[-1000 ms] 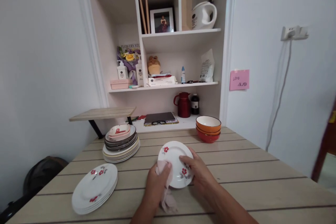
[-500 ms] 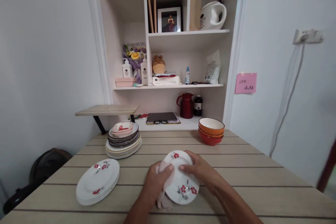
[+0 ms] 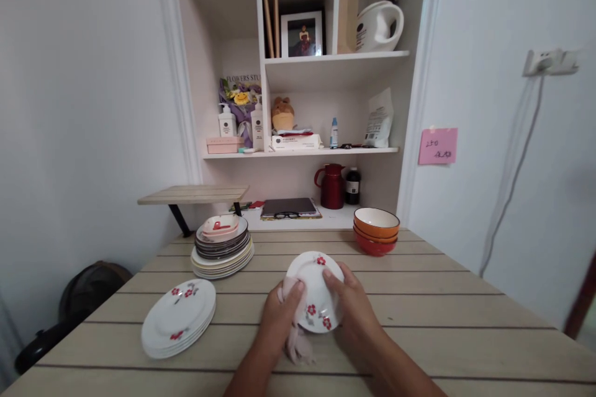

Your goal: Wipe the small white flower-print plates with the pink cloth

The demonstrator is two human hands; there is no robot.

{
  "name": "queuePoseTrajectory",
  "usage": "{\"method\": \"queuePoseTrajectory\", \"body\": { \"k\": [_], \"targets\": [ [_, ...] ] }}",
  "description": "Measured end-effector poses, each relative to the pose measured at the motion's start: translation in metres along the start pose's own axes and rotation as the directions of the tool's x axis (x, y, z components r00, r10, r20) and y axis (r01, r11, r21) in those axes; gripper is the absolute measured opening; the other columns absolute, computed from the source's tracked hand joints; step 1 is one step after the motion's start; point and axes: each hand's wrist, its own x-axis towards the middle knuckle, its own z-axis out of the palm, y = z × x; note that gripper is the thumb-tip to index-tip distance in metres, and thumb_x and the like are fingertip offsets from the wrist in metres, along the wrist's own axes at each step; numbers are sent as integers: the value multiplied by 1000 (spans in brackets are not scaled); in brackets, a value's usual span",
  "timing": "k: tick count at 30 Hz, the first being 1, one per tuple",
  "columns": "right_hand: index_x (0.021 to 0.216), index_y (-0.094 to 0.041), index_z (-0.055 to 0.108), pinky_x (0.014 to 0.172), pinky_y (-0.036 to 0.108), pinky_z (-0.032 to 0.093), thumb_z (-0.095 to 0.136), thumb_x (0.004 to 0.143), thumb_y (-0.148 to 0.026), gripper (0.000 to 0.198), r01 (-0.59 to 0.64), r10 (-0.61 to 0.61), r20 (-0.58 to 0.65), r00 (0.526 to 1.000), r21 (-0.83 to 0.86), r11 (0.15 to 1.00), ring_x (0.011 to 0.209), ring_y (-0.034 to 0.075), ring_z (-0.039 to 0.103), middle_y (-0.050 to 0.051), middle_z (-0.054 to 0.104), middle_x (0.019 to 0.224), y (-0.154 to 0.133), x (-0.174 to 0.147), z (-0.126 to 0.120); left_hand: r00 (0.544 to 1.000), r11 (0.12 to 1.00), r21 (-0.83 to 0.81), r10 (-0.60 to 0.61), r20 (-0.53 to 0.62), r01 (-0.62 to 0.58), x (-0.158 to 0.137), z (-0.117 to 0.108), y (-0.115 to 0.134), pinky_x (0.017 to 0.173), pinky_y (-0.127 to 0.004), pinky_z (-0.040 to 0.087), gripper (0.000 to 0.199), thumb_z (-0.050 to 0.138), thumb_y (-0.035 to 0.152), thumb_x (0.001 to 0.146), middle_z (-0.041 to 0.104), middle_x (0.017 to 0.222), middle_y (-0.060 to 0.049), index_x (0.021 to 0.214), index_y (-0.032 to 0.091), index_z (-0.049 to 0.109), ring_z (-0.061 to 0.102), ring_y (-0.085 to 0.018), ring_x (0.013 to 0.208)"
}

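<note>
"Turned a little clockwise and raised since half a second ago: that's the white plate [image 3: 315, 290], its red flowers swung round the rim."

"Where is it now?"

"Between both hands, over the near middle of the counter [image 3: 419, 298], face tilted up towards the wearer."

"And each grip?"

"On the left hand [image 3: 279, 310], the thumb presses a pale pink cloth [image 3: 298, 347] against the plate's left edge; the cloth's loose end hangs below. On the right hand [image 3: 352, 305], the plate's right side is pinched, thumb on the face, fingers mostly hidden behind."

"What lies around them?"

"Just left, a stack of matching flowered plates [image 3: 179, 316]. Beyond it, a taller stack of plates [image 3: 222, 254] with small pink-edged dishes [image 3: 220, 227] on top. Over at the far right, nested orange and red bowls [image 3: 376, 232]."

"Farther back?"

"A red jug [image 3: 332, 187] beside a dark bottle [image 3: 352, 186], under the shelves, with black-framed glasses [image 3: 285, 215] to their left. A pink note [image 3: 437, 146] is on the wall."
</note>
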Motion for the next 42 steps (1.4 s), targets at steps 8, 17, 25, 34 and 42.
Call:
{"method": "queuePoseTrajectory", "body": {
  "k": [8,17,25,34,42],
  "targets": [
    [113,-19,60,68,36,55,80,64,-29,54,-227,228,12,974,165,960,71,23,70,6,76,87,14,4,-4,997,998,-38,54,-50,-56,-3,1,-5,56,-24,50,40,76,50,69,71,71,-5,85,13,70,64,-18,62],
    [117,-15,62,90,44,49,85,58,-19,63,-336,422,459,782,-261,905,91,28,70,12,75,101,-30,39,-15,1000,984,-178,-22,-5,21,-5,-8,12,59,-26,52,45,79,49,65,73,72,-9,87,10,71,67,-20,64],
    [109,-11,65,87,45,50,81,66,-26,49,-448,455,483,748,-139,883,86,29,72,14,77,90,-17,26,-21,978,988,-113,-78,196,101,-2,-15,8,63,-28,52,47,79,48,67,74,78,-11,92,9,71,68,-22,71],
    [103,-13,64,75,39,55,83,61,-27,48,-200,182,125,975,151,968,76,27,72,9,77,82,4,22,-2,998,999,-32,-15,66,18,-6,-8,13,63,-25,52,47,74,56,68,70,70,-5,91,15,69,67,-19,67],
    [105,-13,64,79,41,56,82,63,-31,49,-183,197,-3,980,352,918,83,30,72,10,77,83,11,19,14,1000,998,69,-15,25,13,-1,-5,8,64,-29,53,57,80,59,58,68,65,-5,93,15,70,68,-24,70]
  ]
}}
